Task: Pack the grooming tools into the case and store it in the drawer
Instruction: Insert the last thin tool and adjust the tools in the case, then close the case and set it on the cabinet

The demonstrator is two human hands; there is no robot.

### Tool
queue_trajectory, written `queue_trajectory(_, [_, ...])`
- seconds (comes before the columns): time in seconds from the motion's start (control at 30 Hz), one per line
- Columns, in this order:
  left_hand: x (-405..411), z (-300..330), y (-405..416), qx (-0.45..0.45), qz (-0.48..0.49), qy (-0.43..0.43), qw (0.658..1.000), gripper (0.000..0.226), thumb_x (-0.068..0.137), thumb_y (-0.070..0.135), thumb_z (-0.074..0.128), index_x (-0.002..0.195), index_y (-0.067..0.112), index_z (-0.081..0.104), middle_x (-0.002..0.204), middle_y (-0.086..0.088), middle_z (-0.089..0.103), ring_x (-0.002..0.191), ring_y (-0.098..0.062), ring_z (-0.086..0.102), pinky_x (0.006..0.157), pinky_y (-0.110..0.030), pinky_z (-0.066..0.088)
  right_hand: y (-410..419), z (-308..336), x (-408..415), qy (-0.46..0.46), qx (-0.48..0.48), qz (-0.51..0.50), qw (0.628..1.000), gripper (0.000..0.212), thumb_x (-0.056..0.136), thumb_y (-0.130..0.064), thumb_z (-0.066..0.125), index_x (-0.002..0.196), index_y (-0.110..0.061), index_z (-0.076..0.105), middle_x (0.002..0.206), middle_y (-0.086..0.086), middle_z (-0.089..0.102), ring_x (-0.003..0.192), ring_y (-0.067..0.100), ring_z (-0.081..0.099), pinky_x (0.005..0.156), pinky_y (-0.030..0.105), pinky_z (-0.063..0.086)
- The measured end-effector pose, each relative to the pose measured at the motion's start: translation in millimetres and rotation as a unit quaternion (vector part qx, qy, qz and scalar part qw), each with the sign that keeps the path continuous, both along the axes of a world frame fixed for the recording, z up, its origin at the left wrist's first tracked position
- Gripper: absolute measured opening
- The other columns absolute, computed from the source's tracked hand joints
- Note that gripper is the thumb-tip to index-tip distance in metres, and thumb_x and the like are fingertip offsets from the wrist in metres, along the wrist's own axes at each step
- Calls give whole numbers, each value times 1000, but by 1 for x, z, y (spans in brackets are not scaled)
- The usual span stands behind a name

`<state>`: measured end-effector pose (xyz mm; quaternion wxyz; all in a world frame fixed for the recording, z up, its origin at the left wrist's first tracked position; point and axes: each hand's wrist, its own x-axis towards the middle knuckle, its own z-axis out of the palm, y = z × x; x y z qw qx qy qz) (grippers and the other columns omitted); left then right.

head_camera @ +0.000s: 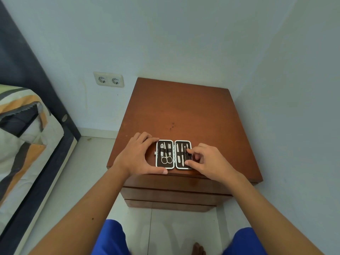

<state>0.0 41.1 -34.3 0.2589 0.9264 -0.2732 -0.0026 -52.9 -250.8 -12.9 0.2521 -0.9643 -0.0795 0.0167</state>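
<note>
Steel tools (166, 153) in open case (173, 154)

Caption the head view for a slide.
Both hands steady an open grooming case on a wooden nightstand, tools strapped inside.

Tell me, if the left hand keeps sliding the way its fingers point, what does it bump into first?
Probably the open case: the left hand points right along the nightstand and already cups the case's left edge.
</note>
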Motion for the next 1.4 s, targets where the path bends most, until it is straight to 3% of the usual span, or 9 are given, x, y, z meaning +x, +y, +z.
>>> queue_trajectory(0.2, [0, -1, 0, -2, -1, 1, 1000, 126, 53, 100, 70, 151, 25, 50, 129, 15, 46, 116, -7, 39, 109, -28, 39, -2, 1, -5, -3, 53, -47, 997, 53, 85, -45, 81, 134, -29, 68, 95, -8, 58, 68, 9, 61, 74, 28, 56])
queue_trajectory(0.3, [1, -1, 0, -1, -1, 2, 1000, 126, 52, 101, 70, 151, 25, 51, 128, 16, 45, 115, -7, 39, 110, -29, 40, -1, -7, -8, -1, 60, -97, 993, 57, 87, -44, 80, 138, -22, 66, 99, -7, 57, 67, 10, 61, 77, 29, 55])
queue_trajectory(0.47, [1, -2, 0, -1, 1, 4, 1000, 128, 50, 102, 69, 150, 25, 52, 128, 16, 45, 115, -7, 40, 109, -30, 41, 12, -9, -9, 25, 127, -121, 984, 41, 87, -38, 80, 126, -29, 73, 100, -7, 58, 70, 5, 54, 75, 24, 46])
queue_trajectory(0.6, [-1, -1, 1, -11, 11, 11, 1000, 131, 46, 103, 70, 148, 23, 53, 127, 16, 46, 116, -6, 41, 108, -30, 42, 21, 2, -8, 45, 269, -126, 954, 41, 88, -33, 80, 127, -36, 68, 111, -3, 68, 81, 10, 63, 89, 37, 59])
queue_trajectory(0.7, [-5, 0, 3, -21, 15, 21, 999, 130, 43, 103, 69, 145, 24, 56, 124, 16, 47, 114, -7, 43, 106, -29, 43, 27, 13, -6, 51, 316, -87, 943, 43, 93, -22, 77, 132, -36, 66, 115, -3, 69, 86, 12, 67, 96, 43, 59])
queue_trajectory(0.87, [-12, 4, 8, -63, 23, 60, 996, 116, 47, 101, 71, 138, 29, 62, 115, 19, 52, 108, -2, 45, 96, -27, 44, 44, 21, -8, 51, 275, -67, 958, 46, 89, -38, 80, 132, -47, 65, 124, -8, 60, 101, 13, 70, 99, 40, 57])
queue_trajectory(0.97, [-14, 5, 11, -80, 23, 85, 993, 103, 51, 97, 73, 131, 33, 63, 113, 19, 52, 109, 1, 44, 92, -23, 39, 59, 17, -12, 37, 228, -64, 971, 56, 82, -48, 82, 134, -45, 63, 123, -11, 57, 109, 9, 65, 99, 37, 55])
queue_trajectory(1.2, [-19, -1, 22, -21, -6, 42, 999, 114, 52, 103, 65, 140, 31, 58, 123, 18, 46, 117, -8, 37, 110, -31, 38, 76, 6, -21, 48, 62, -35, 996, 86, 82, -54, 82, 153, -30, 42, 132, -8, 41, 129, 17, 40, 107, 38, 46])
queue_trajectory(1.4, [-16, -2, 19, -17, 3, 54, 998, 111, 56, 103, 63, 143, 34, 55, 130, 20, 46, 123, -6, 36, 110, -30, 38, 56, 5, -13, 43, 33, -41, 998, 81, 84, -44, 84, 153, -28, 45, 140, -10, 48, 132, 18, 38, 111, 39, 43])
